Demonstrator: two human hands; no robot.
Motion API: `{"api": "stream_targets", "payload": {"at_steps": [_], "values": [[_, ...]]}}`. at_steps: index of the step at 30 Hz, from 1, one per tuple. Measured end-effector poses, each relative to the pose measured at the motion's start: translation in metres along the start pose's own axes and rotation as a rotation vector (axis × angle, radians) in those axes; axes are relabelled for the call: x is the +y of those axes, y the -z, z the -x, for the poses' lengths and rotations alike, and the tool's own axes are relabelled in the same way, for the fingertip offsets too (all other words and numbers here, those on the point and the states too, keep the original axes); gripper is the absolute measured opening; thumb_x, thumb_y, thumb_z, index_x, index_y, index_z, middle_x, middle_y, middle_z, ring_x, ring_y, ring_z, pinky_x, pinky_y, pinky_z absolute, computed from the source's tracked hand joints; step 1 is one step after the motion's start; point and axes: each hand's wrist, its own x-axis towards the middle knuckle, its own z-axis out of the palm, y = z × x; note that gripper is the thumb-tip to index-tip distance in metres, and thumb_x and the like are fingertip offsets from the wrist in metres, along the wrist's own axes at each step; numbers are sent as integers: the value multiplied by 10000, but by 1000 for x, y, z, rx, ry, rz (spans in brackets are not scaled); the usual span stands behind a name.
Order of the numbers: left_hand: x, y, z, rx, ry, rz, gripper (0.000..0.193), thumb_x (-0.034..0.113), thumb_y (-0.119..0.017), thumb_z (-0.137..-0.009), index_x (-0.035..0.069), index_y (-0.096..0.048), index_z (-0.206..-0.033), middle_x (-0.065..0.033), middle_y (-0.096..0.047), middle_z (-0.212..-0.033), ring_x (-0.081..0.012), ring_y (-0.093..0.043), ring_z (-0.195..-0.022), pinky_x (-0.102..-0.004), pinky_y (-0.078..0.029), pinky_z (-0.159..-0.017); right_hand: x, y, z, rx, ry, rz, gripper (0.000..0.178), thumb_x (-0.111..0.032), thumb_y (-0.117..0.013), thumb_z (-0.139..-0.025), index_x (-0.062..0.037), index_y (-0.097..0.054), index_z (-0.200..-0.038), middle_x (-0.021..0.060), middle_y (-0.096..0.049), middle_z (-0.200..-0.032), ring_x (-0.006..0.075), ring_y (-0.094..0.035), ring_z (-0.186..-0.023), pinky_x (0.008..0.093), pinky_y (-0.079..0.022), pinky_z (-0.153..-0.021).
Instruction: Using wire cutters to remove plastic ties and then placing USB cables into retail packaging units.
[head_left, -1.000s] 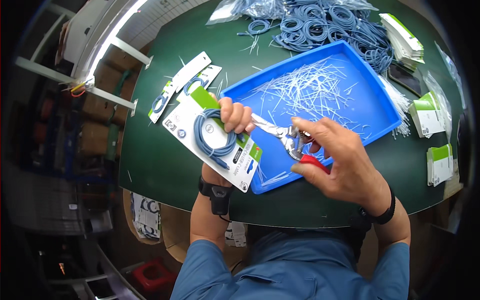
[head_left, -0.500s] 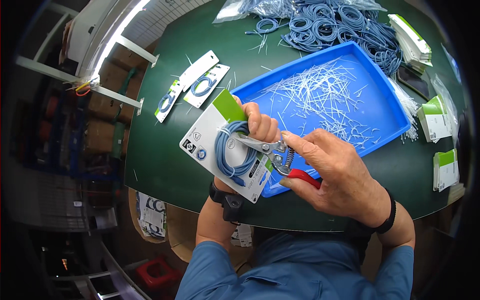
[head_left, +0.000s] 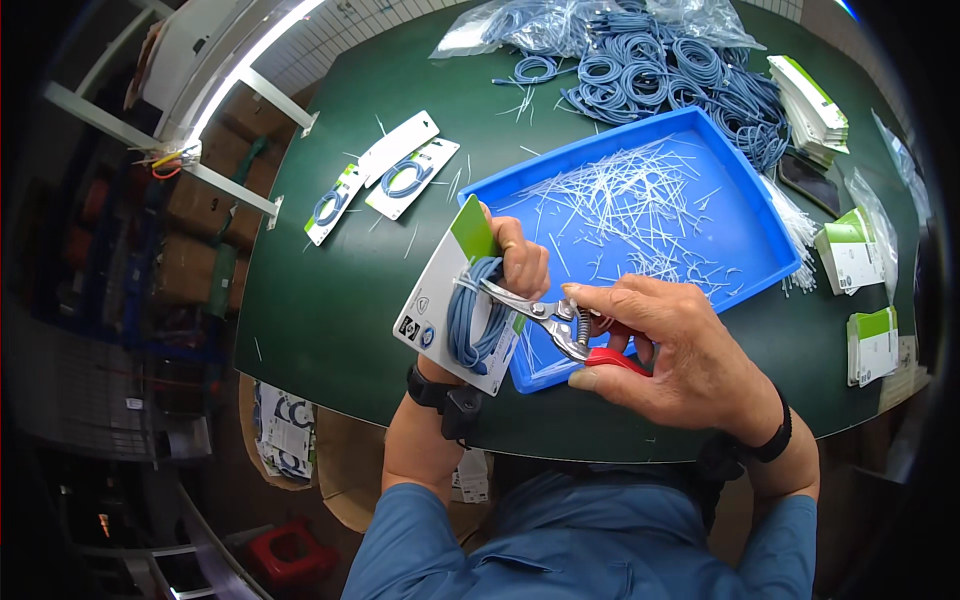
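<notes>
My left hand (head_left: 521,262) grips a white and green cardboard card (head_left: 440,277) from its right side and from behind, so the thumb and part of the palm are hidden. A coiled blue cable (head_left: 466,330) is fastened to the front of the card, which is tilted. In my right hand (head_left: 680,350) is a pair of red-handled cutting pliers (head_left: 553,322) with a spring between the handles. The tips of the jaws reach the upper part of the coil, close to the left hand's fingers. Whether the blades touch a tie there is too small to tell.
A blue tray (head_left: 783,240) holds many white cable ties (head_left: 640,195). Behind it lies a heap of coiled blue cables (head_left: 640,70). Carded cables (head_left: 405,180) rest at left, stacks of cards (head_left: 872,345) at right. Below the table edge stands a carton (head_left: 285,430) with carded cables.
The card has turned to a steeper angle, showing less of its face. The pliers' jaws have shifted up along the coil, and both hands have moved slightly within the view.
</notes>
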Motion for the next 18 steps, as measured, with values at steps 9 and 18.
{"api": "stream_targets", "payload": {"at_steps": [9, 18], "values": [[-4, -8, 4, 104, 40, 50, 614, 482, -285, -1147, 92, -451, -704, -13, -402, -560, -143, -351, -545, -306, -326, -572, -12, 9, 4, -40, -44, 62, 572, -246, -871, -802, -4, -677, -1283, 147, -668, -892, 291, -690, -797, 384, -542, -713], [1, -6, 7, 72, 23, -62, 601, 454, -315, -1147, 68, -484, -719, -29, -432, -568, -140, -380, -554, -308, -332, -551, -19, 16, 5, -59, -5, 128, 565, -250, -860, -813, -10, -674, -1290, 163, -676, -911, 316, -688, -816, 402, -540, -725]]}}
